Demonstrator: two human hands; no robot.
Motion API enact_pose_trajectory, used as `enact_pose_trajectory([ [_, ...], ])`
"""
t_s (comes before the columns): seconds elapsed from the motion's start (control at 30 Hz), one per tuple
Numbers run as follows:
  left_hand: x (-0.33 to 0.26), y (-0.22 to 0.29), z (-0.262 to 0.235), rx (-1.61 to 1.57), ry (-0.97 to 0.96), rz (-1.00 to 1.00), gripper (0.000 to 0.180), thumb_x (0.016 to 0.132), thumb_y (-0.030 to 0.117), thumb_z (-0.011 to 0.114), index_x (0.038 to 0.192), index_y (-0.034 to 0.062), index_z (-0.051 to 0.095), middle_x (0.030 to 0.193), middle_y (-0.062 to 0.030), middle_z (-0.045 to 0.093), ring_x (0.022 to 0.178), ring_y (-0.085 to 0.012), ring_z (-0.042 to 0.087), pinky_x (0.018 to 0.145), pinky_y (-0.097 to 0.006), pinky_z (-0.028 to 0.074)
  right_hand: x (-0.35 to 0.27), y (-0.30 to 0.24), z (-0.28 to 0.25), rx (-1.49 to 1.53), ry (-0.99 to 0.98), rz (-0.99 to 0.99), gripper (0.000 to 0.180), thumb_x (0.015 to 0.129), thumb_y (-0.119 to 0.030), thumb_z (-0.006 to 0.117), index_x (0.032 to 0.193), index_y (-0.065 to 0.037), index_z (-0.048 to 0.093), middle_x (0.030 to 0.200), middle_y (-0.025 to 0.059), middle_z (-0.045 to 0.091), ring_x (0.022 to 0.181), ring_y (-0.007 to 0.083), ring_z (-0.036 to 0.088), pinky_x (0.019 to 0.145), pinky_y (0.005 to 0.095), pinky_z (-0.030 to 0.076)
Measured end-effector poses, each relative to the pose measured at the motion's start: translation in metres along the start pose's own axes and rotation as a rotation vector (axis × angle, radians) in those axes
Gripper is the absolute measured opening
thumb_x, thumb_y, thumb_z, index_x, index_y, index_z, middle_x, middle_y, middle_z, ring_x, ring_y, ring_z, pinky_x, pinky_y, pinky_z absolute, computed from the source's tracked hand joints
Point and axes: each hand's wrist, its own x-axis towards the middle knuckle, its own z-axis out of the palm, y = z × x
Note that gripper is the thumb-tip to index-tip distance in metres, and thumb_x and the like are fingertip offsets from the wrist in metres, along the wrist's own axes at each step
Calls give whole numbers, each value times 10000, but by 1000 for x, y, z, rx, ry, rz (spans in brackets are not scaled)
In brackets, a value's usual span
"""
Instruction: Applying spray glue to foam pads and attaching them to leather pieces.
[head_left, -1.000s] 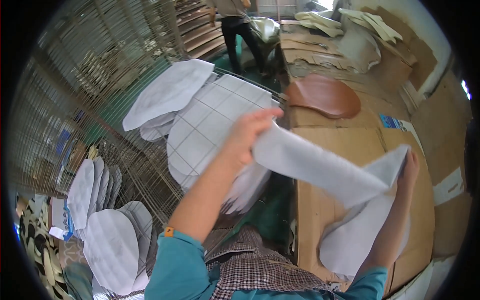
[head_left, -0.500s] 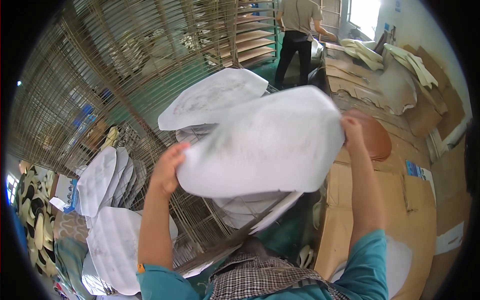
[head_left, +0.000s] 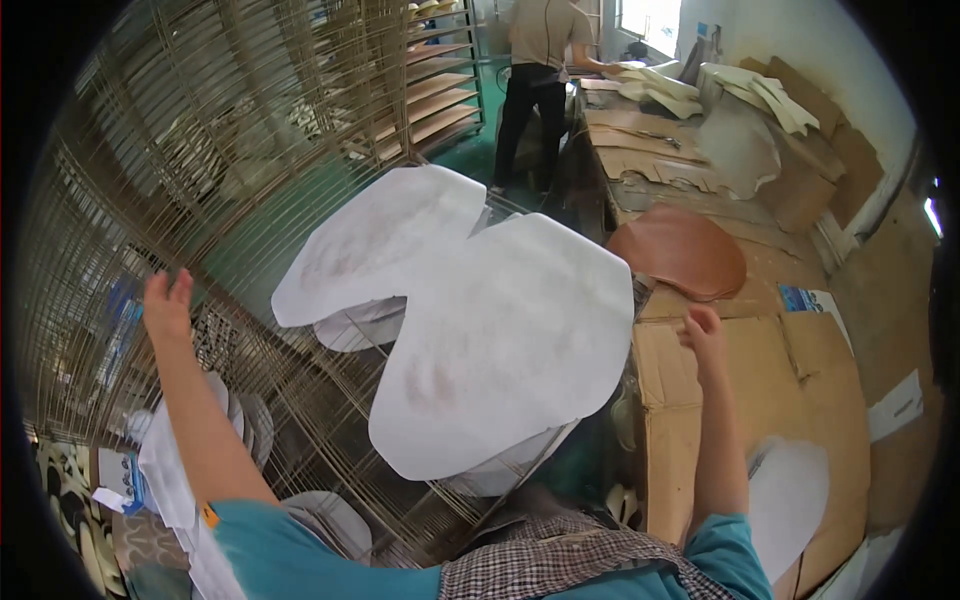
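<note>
Both hands are free of the work: the left hand (head_left: 168,308) is raised at the far left with its fingers parted and released, and the right hand (head_left: 703,338) has its fingers loosely curled around nothing. Between them, well apart from the left hand and nearer the right, a white rounded panel (head_left: 510,340) lies flat on a wire rack (head_left: 335,410), on top of more white pieces (head_left: 500,475) whose edges show beneath its near side. Behind the right hand is a cardboard sheet (head_left: 672,372) covering the table; whether the fingertips brush it, I cannot tell.

Print appears on a blue-and-white card (head_left: 805,298) lying on the table and on a blue-and-white box (head_left: 130,480) at the lower left, both too small to read. Faint greyish smudges mark the panel's face.

Its long axis runs slantwise, from the upper right, close to a brown leather-like piece (head_left: 680,252), down to a rounded end at the lower left, toward the wearer. Adjoining its upper left side, a second white panel (head_left: 375,245) slants in much the same direction. Farther back, a person (head_left: 540,80) stands at the same table.
</note>
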Motion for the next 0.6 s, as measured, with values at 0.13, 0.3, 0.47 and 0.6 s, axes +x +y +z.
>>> enact_pose_trajectory([
  [0.13, 41, 29, 60, -391, 28, 68, 576, 915, 76, 412, 1379, -35, 89, 1428, -188, 130, 1182, -423, 388, 943, -474, 446, -46, 35, -92, -29, 212, 195, 274, 816, -160, 602, 1058, -48, 540, 871, 42, 574, 658, 120, 574, 559, 239, 467],
  [0.3, 54, 29, 93, -930, -84, -110, 547, 901, 51, 396, 1367, -45, 126, 1385, -233, 208, 1189, -454, 374, 957, -524, 413, -100, 64, -158, 85, 401, 287, 277, 807, -132, 578, 1065, -59, 509, 837, 46, 583, 631, 124, 572, 536, 231, 476],
  [0.47, 92, 32, 49, -649, -158, 35, 480, 821, 2, 465, 1252, -21, 254, 1096, -250, 482, 993, -438, 530, 848, -522, 489, -111, 76, -157, 154, 423, 325, 236, 825, -112, 542, 1053, -60, 507, 808, 56, 590, 589, 125, 569, 479, 208, 466],
  [0.6, 27, 22, 79, -178, 55, 87, 523, 733, -62, 527, 1179, 113, 316, 913, -189, 551, 696, -348, 614, 605, -419, 537, -106, 79, -154, 186, 403, 317, 210, 837, -116, 534, 1040, -67, 509, 805, 58, 594, 590, 130, 575, 482, 220, 475],
])
